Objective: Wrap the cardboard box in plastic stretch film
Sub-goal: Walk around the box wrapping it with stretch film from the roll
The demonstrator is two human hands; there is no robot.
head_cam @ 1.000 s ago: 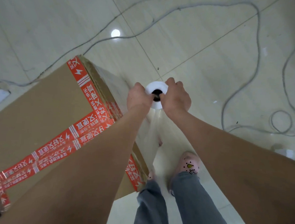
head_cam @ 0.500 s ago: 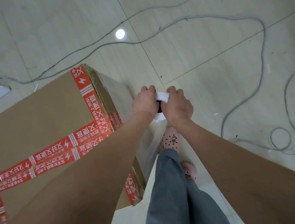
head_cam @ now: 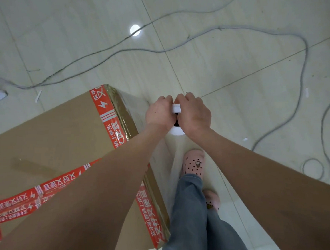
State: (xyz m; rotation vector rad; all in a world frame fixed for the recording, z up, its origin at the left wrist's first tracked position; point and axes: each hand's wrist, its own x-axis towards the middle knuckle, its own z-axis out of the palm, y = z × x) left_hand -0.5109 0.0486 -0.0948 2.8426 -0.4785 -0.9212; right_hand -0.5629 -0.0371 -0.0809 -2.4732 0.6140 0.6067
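Observation:
A large cardboard box (head_cam: 52, 138) with red printed tape stands on the tiled floor at the left. Clear film covers its right side face (head_cam: 134, 112). Just off the box's far right corner I hold a white stretch film roll (head_cam: 176, 132) upright, seen end-on. My left hand (head_cam: 160, 113) grips its top from the left and my right hand (head_cam: 194, 114) from the right, with both sets of fingers curled over the rim. A sheet of clear film (head_cam: 166, 162) runs from the roll back along the box's side.
Grey cables (head_cam: 302, 74) snake across the floor ahead and to the right, with a coil (head_cam: 312, 168) at the right. My legs in grey trousers and pink perforated clogs (head_cam: 193, 162) stand right beside the box. Paper scraps lie at the far left.
I have stepped forward along the box's right side. My left foot came ahead and the box's far corner is nearer. Both hands kept their grip on the roll.

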